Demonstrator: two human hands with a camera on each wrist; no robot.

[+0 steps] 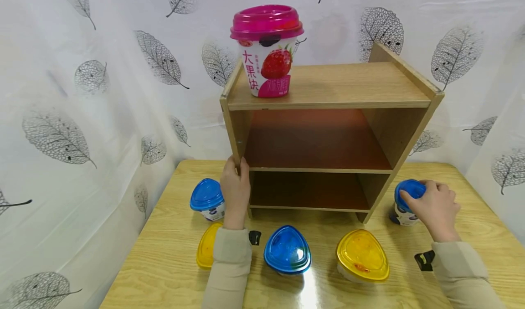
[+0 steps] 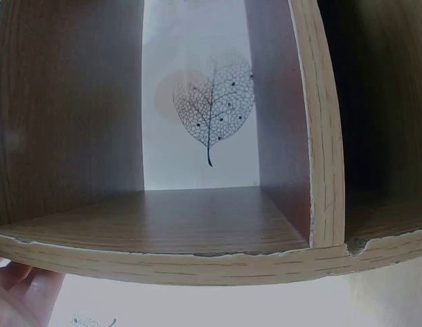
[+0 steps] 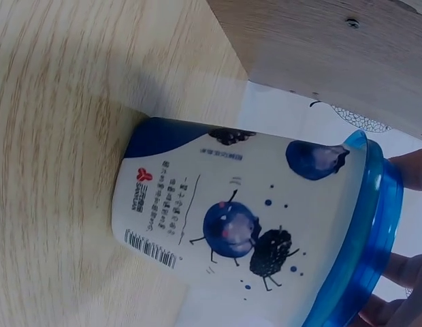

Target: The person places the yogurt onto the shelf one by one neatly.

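Note:
My left hand (image 1: 235, 190) grips the front edge of the left side panel of a small wooden shelf (image 1: 328, 105), low down near its middle board. In the left wrist view the fingers curl at the panel (image 2: 184, 267) from below left. To the right of the shelf, my right hand (image 1: 438, 206) holds a yogurt cup (image 1: 407, 217) by its blue lid, thumb and fingers around the rim. The right wrist view shows this cup (image 3: 252, 225) with blueberry and blackberry pictures, its base at the table surface.
A strawberry yogurt cup (image 1: 268, 54) with a pink lid stands on the shelf's top left. Another blue-lidded cup (image 1: 208, 198) is left of the shelf. In front are a blue-lidded cup (image 1: 288, 249) and yellow-lidded cups (image 1: 362, 256), one partly behind my left sleeve (image 1: 229, 263).

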